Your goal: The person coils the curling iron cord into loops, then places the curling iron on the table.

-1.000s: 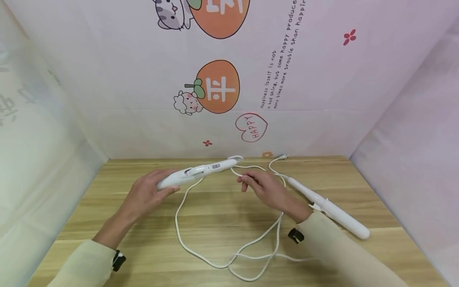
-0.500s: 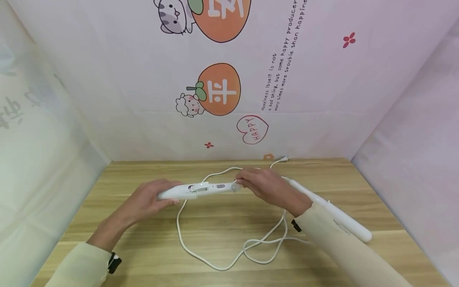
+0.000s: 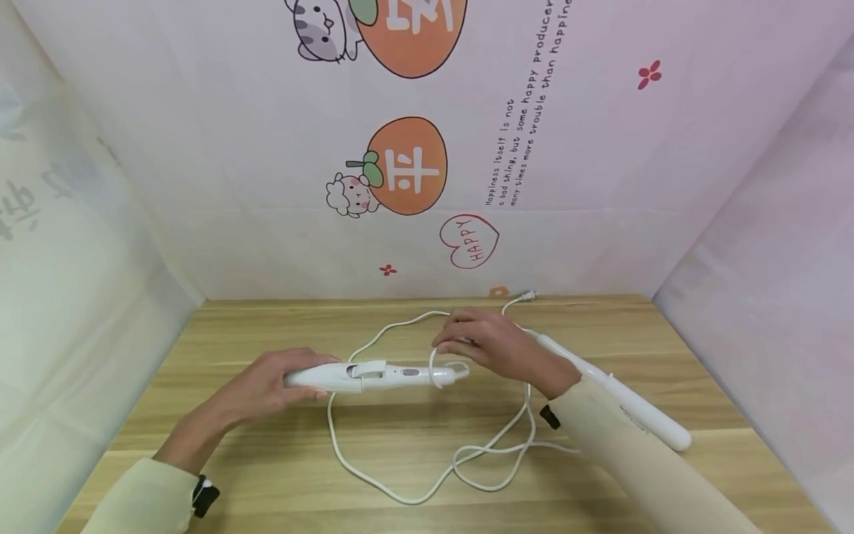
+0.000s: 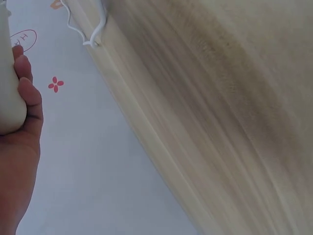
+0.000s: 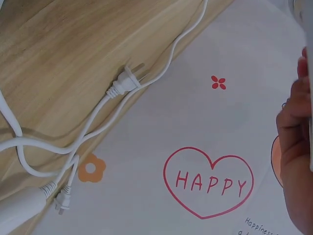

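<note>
In the head view my left hand point(image 3: 280, 378) grips the thick, rounded end of a white curling iron point(image 3: 400, 376), held level above the table. Its clamp lever and a grey button face up. My right hand point(image 3: 494, 345) pinches the white cord point(image 3: 432, 363) just above the iron's narrow end. From those fingers the cord drops across the handle, and a small loop stands by its tip. The left wrist view shows fingers curled round the iron's rounded end point(image 4: 11, 98). At the right edge of the right wrist view, my right hand point(image 5: 296, 147) is partly cut off.
A second white curling iron point(image 3: 667, 430) lies slanted at the right, partly behind the right sleeve. Cord loops point(image 3: 490, 488) spread over the wooden table point(image 3: 267, 475). Two plugs show in the right wrist view, the larger plug point(image 5: 124, 83) near the table's back edge. Printed fabric walls enclose the table.
The iron has gone from tilted to level and come down nearer to me. My right hand has brought the cord across the handle's narrow end, then lifted slightly off it.
</note>
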